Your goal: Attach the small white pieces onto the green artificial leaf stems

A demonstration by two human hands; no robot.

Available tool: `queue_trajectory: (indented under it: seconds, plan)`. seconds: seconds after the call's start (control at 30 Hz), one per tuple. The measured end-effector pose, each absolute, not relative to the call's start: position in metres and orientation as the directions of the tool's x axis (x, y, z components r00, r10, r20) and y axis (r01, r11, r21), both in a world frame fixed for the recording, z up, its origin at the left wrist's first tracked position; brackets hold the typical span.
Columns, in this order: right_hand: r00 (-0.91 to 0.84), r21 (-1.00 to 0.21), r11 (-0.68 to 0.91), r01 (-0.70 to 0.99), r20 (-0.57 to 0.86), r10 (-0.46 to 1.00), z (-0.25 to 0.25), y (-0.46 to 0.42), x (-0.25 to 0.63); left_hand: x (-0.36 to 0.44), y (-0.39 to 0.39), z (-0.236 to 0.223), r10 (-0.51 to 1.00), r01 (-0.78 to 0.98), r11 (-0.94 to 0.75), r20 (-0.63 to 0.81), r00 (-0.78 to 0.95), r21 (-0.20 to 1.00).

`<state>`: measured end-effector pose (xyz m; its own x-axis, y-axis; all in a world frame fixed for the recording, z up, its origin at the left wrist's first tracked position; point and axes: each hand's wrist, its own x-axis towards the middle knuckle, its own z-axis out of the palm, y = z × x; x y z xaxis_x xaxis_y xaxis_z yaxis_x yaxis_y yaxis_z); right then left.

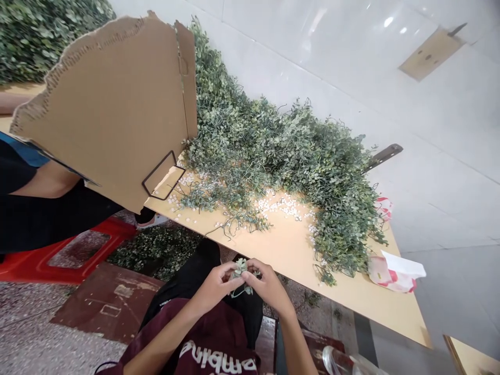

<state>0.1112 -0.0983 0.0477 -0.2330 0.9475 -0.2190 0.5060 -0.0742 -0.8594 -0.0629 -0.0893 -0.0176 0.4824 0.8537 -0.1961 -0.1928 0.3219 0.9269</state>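
Note:
Above my lap, just off the table's front edge, my left hand (pixel 219 284) and my right hand (pixel 266 284) meet around a small sprig of green artificial leaves (pixel 239 266). Thumbs and fingers of both hands pinch it, and they partly hide its stem. A thin green stem and leaves hang below the fingers. On the table beyond my hands lie loose sprigs (pixel 248 221) and many small white round pieces (pixel 279 205). Behind these rises a large heap of the same green foliage (pixel 289 146).
A torn cardboard sheet (pixel 117 104) stands at the left in a black wire bookend (pixel 164 175). Another person's arm (pixel 50 179) shows behind it, near a red stool (pixel 70 252). A red-and-white tissue pack (pixel 394 271) lies on the table's (pixel 371 302) right side. More foliage (pixel 160 250) is on the floor.

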Motion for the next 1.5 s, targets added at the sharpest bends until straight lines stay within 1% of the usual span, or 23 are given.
queue_trajectory:
  seconds: [0.07, 0.13, 0.2, 0.27, 0.37, 0.43, 0.53, 0.57, 0.63, 0.73, 0.8, 0.83, 0.93, 1.0, 1.07, 1.13, 1.2, 1.3, 1.37, 1.4, 1.5]
  plan:
    - [-0.227, -0.866, -0.078, 0.494, -0.215, 0.950, 0.047, -0.098, 0.112, -0.063, -0.090, -0.018, 0.859, -0.200, 0.309, -0.182, 0.478, 0.930]
    - [-0.209, -0.868, -0.086, 0.489, -0.213, 0.954, 0.046, -0.097, 0.114, -0.063, -0.090, -0.018, 0.853, -0.229, 0.329, -0.184, 0.489, 0.916]
    - [-0.173, -0.866, -0.105, 0.488, -0.214, 0.961, 0.043, -0.096, 0.118, -0.064, -0.089, -0.018, 0.850, -0.283, 0.373, -0.203, 0.486, 0.883]
    - [-0.140, -0.869, -0.120, 0.481, -0.211, 0.967, 0.038, -0.096, 0.124, -0.065, -0.088, -0.018, 0.861, -0.344, 0.415, -0.242, 0.448, 0.842]
    - [-0.112, -0.887, -0.131, 0.442, -0.200, 0.974, 0.030, -0.098, 0.132, -0.066, -0.088, -0.019, 0.878, -0.438, 0.434, -0.260, 0.401, 0.788]
    - [-0.113, -0.904, -0.134, 0.405, -0.196, 0.974, 0.025, -0.098, 0.136, -0.065, -0.088, -0.018, 0.888, -0.538, 0.432, -0.235, 0.396, 0.724]
    - [-0.145, -0.916, -0.133, 0.379, -0.201, 0.969, 0.018, -0.097, 0.140, -0.060, -0.086, -0.014, 0.893, -0.683, 0.440, -0.208, 0.398, 0.584]
    - [-0.145, -0.917, -0.133, 0.377, -0.200, 0.969, 0.016, -0.096, 0.142, -0.057, -0.084, -0.011, 0.889, -0.704, 0.450, -0.199, 0.412, 0.549]
    - [-0.110, -0.920, -0.126, 0.370, -0.178, 0.978, 0.013, -0.091, 0.146, -0.050, -0.076, -0.003, 0.865, -0.700, 0.485, -0.173, 0.470, 0.524]
    - [-0.008, -0.930, -0.109, 0.350, -0.120, 0.993, 0.012, -0.080, 0.157, -0.032, -0.058, 0.012, 0.813, -0.650, 0.533, -0.114, 0.571, 0.542]
    - [0.099, -0.932, -0.092, 0.349, -0.061, 0.993, 0.014, -0.070, 0.169, -0.018, -0.043, 0.021, 0.794, -0.630, 0.530, -0.071, 0.603, 0.568]
    - [0.166, -0.932, -0.085, 0.352, -0.027, 0.986, 0.014, -0.063, 0.175, -0.011, -0.036, 0.024, 0.793, -0.616, 0.510, -0.052, 0.606, 0.600]
    - [0.368, -0.927, -0.079, 0.366, 0.067, 0.927, 0.014, -0.043, 0.196, 0.008, -0.017, 0.023, 0.800, -0.523, 0.372, 0.021, 0.599, 0.767]
    - [0.474, -0.919, -0.083, 0.386, 0.120, 0.873, 0.010, -0.029, 0.207, 0.016, -0.008, 0.015, 0.804, -0.460, 0.290, 0.047, 0.593, 0.839]
    - [0.542, -0.900, -0.088, 0.426, 0.176, 0.822, 0.004, -0.016, 0.215, 0.020, -0.002, 0.006, 0.815, -0.358, 0.214, 0.036, 0.579, 0.909]
    - [0.565, -0.869, -0.102, 0.484, 0.221, 0.795, -0.001, -0.005, 0.220, 0.019, 0.002, 0.000, 0.821, -0.235, 0.141, 0.019, 0.571, 0.962]
    - [0.561, -0.820, -0.144, 0.554, 0.240, 0.792, -0.003, 0.005, 0.221, 0.017, 0.004, -0.001, 0.820, -0.160, 0.099, 0.010, 0.572, 0.982]
    - [0.555, -0.680, -0.276, 0.679, 0.230, 0.799, -0.001, 0.018, 0.223, 0.015, 0.005, 0.005, 0.824, -0.123, 0.038, 0.038, 0.565, 0.992]
    - [0.551, -0.589, -0.342, 0.732, 0.217, 0.806, 0.002, 0.024, 0.223, 0.016, 0.005, 0.009, 0.823, -0.089, -0.013, 0.061, 0.565, 0.996]
    - [0.548, -0.564, -0.357, 0.745, 0.212, 0.809, 0.003, 0.027, 0.224, 0.016, 0.005, 0.011, 0.818, -0.071, -0.023, 0.059, 0.573, 0.997]
    - [0.533, -0.537, -0.361, 0.762, 0.206, 0.821, 0.004, 0.030, 0.224, 0.015, 0.006, 0.011, 0.799, -0.021, -0.022, 0.030, 0.600, 1.000]
